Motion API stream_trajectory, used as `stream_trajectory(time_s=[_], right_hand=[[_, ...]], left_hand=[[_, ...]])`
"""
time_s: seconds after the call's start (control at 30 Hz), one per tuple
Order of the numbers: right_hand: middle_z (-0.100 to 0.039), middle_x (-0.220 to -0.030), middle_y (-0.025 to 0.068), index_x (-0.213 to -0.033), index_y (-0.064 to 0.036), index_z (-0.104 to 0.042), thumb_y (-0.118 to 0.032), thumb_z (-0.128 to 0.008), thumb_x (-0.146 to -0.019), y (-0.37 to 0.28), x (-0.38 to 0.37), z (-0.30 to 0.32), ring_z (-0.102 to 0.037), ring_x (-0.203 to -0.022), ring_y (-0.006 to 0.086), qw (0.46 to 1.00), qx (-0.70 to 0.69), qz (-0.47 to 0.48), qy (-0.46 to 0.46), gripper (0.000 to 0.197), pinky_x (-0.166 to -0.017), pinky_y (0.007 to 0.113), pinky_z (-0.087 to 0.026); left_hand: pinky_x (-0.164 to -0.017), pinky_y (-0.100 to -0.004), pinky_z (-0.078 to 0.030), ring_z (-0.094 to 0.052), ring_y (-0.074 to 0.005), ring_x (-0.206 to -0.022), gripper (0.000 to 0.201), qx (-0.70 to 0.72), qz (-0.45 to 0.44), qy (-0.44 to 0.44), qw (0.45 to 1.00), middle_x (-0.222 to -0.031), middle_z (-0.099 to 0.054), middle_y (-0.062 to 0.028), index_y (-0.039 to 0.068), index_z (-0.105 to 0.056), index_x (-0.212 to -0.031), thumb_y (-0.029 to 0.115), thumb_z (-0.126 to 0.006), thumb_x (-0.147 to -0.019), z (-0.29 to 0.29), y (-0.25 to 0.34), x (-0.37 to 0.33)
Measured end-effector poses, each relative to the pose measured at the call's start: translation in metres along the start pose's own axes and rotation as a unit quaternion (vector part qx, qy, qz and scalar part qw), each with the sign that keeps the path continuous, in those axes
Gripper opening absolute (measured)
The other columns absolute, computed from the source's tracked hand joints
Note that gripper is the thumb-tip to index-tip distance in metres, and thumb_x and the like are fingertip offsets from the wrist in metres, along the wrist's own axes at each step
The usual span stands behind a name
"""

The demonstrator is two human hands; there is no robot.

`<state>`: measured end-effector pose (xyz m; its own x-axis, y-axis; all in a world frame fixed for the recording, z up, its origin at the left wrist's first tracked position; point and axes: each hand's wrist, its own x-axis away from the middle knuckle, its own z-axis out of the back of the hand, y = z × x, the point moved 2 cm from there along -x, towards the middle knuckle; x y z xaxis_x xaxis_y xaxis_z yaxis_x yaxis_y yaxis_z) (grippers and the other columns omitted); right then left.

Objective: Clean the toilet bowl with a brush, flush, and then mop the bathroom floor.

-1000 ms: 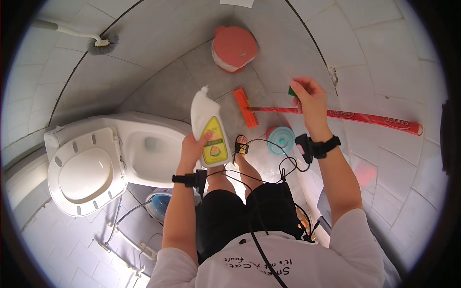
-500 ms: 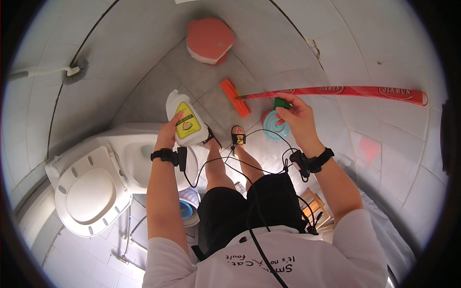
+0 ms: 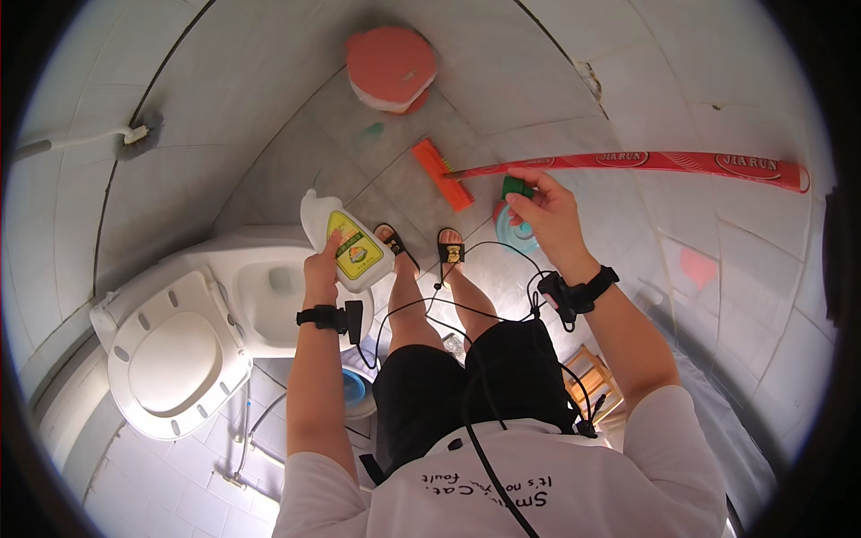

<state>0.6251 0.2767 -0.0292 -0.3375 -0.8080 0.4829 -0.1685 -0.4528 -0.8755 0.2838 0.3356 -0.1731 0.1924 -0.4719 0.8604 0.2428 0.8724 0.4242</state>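
My left hand (image 3: 321,269) is closed around a white plastic cleaner bottle (image 3: 360,254) with a yellow-green label. The bottle is tilted, its neck toward the far left beyond the toilet bowl (image 3: 269,296). At the right, my right hand (image 3: 549,215) pinches a green bottle cap (image 3: 516,186) between thumb and fingers. Below that hand is a light-blue round basin (image 3: 514,231), partly covered by the fingers. A small green patch (image 3: 372,132) shows on the floor tiles past the bottle.
The toilet seat and lid (image 3: 175,359) stand raised at the left. A red-handled broom (image 3: 574,163) with an orange head leans along the right wall. A pink lidded bin (image 3: 391,67) stands in the far corner. A toilet brush (image 3: 134,134) hangs at left; a wooden stool (image 3: 592,386) stands right.
The bottle's neck has swung down and left, tilting it further. A green patch now shows on the floor. My right hand has shifted slightly left with the cap.
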Motion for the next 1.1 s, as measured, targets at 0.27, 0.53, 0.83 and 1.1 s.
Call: stream_trajectory(time_s=[0.27, 0.53, 0.83, 1.1], right_hand=[[-0.059, -0.09, 0.0034, -0.105, -0.0004, -0.053, -0.004, -0.06, -0.075, 0.002, -0.005, -0.021, -0.054, -0.069, 0.0062, 0.999, 0.021, 0.013, -0.033, 0.031, -0.056, 0.02, -0.046], [-0.058, -0.087, 0.0061, -0.111, 0.0009, -0.047, -0.003, -0.059, -0.076, 0.004, -0.024, -0.05, -0.056, -0.07, 0.009, 0.997, -0.016, -0.003, -0.071, 0.038, -0.056, 0.021, -0.046], [-0.059, -0.087, 0.0078, -0.111, 0.0004, -0.049, -0.009, -0.06, -0.075, -0.024, -0.05, -0.102, -0.053, -0.065, 0.0109, 0.962, 0.156, 0.162, -0.156, 0.038, -0.056, 0.023, -0.044], [-0.059, -0.078, 0.0077, -0.106, 0.0018, -0.054, -0.017, -0.059, -0.077, -0.04, -0.061, -0.095, -0.051, -0.064, 0.011, 0.931, 0.231, 0.107, -0.263, 0.035, -0.058, 0.025, -0.043]], left_hand=[[-0.042, -0.0213, -0.036, -0.055, -0.0086, -0.058, 0.045, 0.049, -0.001, 0.027, 0.998, -0.075, -0.06, -0.0054, -0.003, -0.06, -0.091, 0.038, -0.065, -0.074, 0.001, -0.021, 0.003], [-0.059, -0.0286, -0.046, -0.059, -0.0179, -0.068, 0.054, 0.015, -0.112, 0.095, 0.989, -0.081, -0.061, -0.0135, -0.009, -0.057, -0.089, 0.041, -0.065, -0.073, -0.011, -0.014, 0.04], [-0.06, -0.0328, -0.048, -0.061, -0.0269, -0.065, 0.039, -0.063, -0.294, 0.098, 0.949, -0.074, -0.062, -0.015, -0.001, -0.059, -0.087, 0.031, -0.071, -0.067, -0.023, -0.001, 0.073], [-0.062, -0.0355, -0.047, -0.059, -0.0301, -0.071, 0.034, -0.204, -0.456, 0.088, 0.862, -0.076, -0.061, -0.0159, 0.001, -0.059, -0.086, 0.021, -0.072, -0.062, -0.038, 0.014, 0.089]])
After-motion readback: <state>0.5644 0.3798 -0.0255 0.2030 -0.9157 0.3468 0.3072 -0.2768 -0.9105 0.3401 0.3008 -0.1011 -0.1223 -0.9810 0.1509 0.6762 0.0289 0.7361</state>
